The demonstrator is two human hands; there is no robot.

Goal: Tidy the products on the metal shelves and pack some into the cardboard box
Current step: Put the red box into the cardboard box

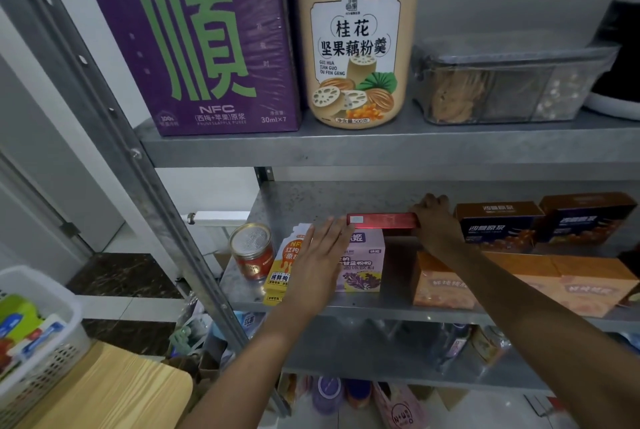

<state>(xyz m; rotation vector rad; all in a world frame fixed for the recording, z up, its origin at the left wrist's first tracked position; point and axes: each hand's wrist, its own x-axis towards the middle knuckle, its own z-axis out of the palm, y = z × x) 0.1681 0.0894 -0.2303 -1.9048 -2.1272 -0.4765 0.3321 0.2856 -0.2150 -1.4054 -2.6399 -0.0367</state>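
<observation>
Now the slim red box (381, 220) is held level mid-frame, long axis left-to-right, above the pale purple carton (363, 267): right end gripped by the right hand (438, 222), left end touched by the flat left hand (320, 255).

"7:00", "NFC" on purple box (187, 40); "GUI HUA" on beige jar (353, 47)

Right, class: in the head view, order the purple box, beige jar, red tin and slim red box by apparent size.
1. purple box
2. beige jar
3. red tin and slim red box: too alike to rank; the box is partly hidden.
Top two sit nearer the camera.
</observation>
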